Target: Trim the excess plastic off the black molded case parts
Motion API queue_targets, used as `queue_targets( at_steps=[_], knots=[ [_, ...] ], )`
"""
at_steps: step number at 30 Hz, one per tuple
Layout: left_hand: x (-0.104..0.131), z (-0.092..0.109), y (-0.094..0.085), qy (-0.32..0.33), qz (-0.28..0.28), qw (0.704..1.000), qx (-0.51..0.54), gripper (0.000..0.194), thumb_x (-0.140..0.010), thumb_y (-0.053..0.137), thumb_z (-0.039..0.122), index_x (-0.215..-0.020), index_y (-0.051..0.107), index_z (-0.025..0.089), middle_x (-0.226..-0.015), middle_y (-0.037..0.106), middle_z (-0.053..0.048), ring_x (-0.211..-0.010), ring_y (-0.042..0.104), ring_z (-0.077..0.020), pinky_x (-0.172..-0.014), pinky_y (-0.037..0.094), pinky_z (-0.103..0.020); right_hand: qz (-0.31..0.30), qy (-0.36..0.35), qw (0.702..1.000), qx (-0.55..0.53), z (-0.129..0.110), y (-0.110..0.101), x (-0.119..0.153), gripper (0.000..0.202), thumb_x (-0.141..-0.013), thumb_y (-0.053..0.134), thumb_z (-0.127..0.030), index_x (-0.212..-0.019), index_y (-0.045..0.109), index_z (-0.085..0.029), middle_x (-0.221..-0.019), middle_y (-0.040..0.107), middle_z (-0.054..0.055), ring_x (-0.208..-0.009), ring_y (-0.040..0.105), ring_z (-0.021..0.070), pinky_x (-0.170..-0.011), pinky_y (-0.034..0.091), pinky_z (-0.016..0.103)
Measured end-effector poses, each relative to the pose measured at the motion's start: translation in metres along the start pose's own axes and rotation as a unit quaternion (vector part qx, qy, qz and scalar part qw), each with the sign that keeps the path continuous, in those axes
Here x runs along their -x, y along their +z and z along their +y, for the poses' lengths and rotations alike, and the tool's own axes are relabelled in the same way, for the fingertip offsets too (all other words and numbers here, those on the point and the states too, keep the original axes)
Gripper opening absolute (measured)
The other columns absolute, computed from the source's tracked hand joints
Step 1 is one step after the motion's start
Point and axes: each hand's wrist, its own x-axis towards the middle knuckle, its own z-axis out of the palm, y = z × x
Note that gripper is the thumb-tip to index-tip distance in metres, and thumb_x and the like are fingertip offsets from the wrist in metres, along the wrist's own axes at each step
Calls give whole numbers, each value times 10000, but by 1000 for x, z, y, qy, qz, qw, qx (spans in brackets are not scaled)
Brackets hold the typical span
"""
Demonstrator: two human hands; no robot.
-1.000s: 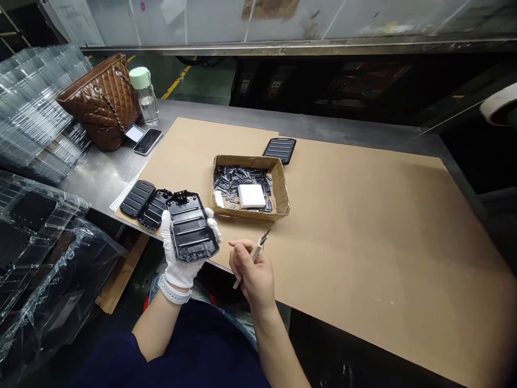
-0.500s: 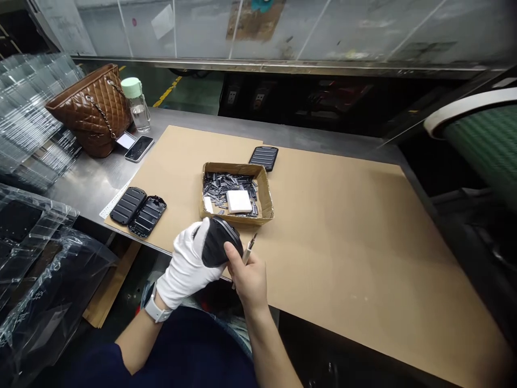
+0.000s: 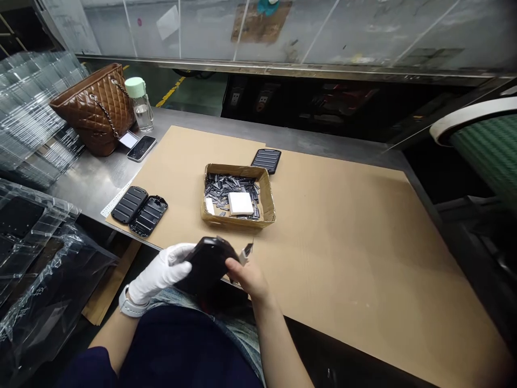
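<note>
In a white glove, my left hand [image 3: 163,272] grips the left side of a black plastic case [image 3: 208,264], held tilted above the table's front edge. My bare right hand [image 3: 250,277] has its thumb on the case's right edge. A craft knife [image 3: 245,253] with a pale handle is also in that hand, its blade pointing up and away from me. Just beyond is a cardboard box [image 3: 238,221] of small black strips [image 3: 226,186], with a white block [image 3: 240,203] on top of them. The fingers under the case are hidden.
An opened black case [image 3: 139,210] lies at the table's left front, another black case [image 3: 266,160] behind the box. Brown board [image 3: 343,237] covers the tabletop. A phone [image 3: 141,148], a water bottle [image 3: 141,105] and a brown bag [image 3: 95,110] stand back left.
The case has come down towards me and turned, showing a different side. My left hand has shifted down and left, and the knife has tipped over to a lower slant.
</note>
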Motion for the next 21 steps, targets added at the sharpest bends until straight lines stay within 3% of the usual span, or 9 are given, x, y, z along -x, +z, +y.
queue_targets(
  at_steps=[3, 5, 7, 9, 11, 14, 16, 18, 21],
  knots=[
    [-4, 22, 13, 43, 1, 985, -167, 336, -866, 574, 390, -1120, 680, 198, -1002, 720, -65, -886, 664, -200, -837, 504, -300, -28, 12, 999, 40, 1, -9, -1, 519, -583, 716, -674, -641, 615, -168, -420, 362, -76, -367, 310, 67, -346, 250, 211],
    [-5, 31, 18, 86, 13, 959, -269, 304, -903, 519, 331, -1132, 679, 213, -979, 724, -56, -831, 665, -175, -796, 500, -275, 17, 8, 988, 150, 1, -22, -2, 482, -680, 666, -638, -827, 674, -179, -497, 460, -50, -447, 429, 108, -427, 354, 235],
    [-3, 35, 19, 107, 19, 936, -335, 300, -916, 491, 308, -1137, 678, 229, -944, 728, -49, -787, 663, -163, -759, 495, -262, 64, 7, 947, 316, 3, -37, -3, 381, -771, 627, -537, -971, 680, -217, -666, 616, 6, -625, 576, 179, -565, 454, 296],
    [-1, 36, 17, 100, 28, 928, -357, 296, -917, 488, 318, -1123, 682, 234, -926, 729, -46, -777, 663, -163, -747, 493, -258, 84, -18, 893, 442, 7, -50, -3, 334, -803, 596, -478, -1018, 674, -234, -864, 687, 62, -806, 631, 250, -687, 496, 376],
    [1, 36, 14, 79, 35, 935, -343, 291, -910, 499, 333, -1108, 684, 225, -949, 729, -46, -802, 666, -166, -769, 493, -256, 98, -89, 859, 494, 7, -56, -3, 341, -821, 563, -466, -1039, 667, -224, -944, 686, 99, -892, 629, 283, -766, 504, 430],
    [2, 37, 12, 41, 32, 951, -306, 292, -899, 517, 346, -1096, 685, 212, -979, 727, -40, -838, 667, -169, -800, 494, -254, 153, -214, 832, 488, -6, -52, -11, 305, -872, 514, -426, -1038, 656, -212, -963, 677, 112, -941, 619, 265, -868, 486, 434],
    [1, 37, 11, 20, 31, 955, -293, 304, -893, 523, 363, -1102, 683, 210, -980, 727, -35, -848, 667, -172, -806, 497, -258, 185, -240, 821, 483, -21, -45, -28, 284, -893, 496, -384, -1072, 637, -215, -1014, 671, 112, -973, 614, 253, -903, 470, 422],
    [0, 35, 10, 12, 45, 954, -295, 317, -888, 527, 375, -1114, 679, 212, -986, 728, -34, -860, 669, -179, -820, 499, -268, 186, -201, 816, 509, -34, -40, -54, 324, -881, 505, -357, -1149, 602, -203, -1104, 649, 127, -1036, 596, 267, -921, 455, 424],
    [-2, 27, 7, 13, 71, 947, -312, 324, -886, 527, 365, -1136, 668, 214, -1035, 725, -43, -912, 670, -199, -857, 493, -294, 146, -62, 799, 580, -44, -38, -99, 462, -818, 582, -376, -1216, 556, -145, -1203, 596, 184, -1112, 557, 324, -926, 439, 451]
  ],
)
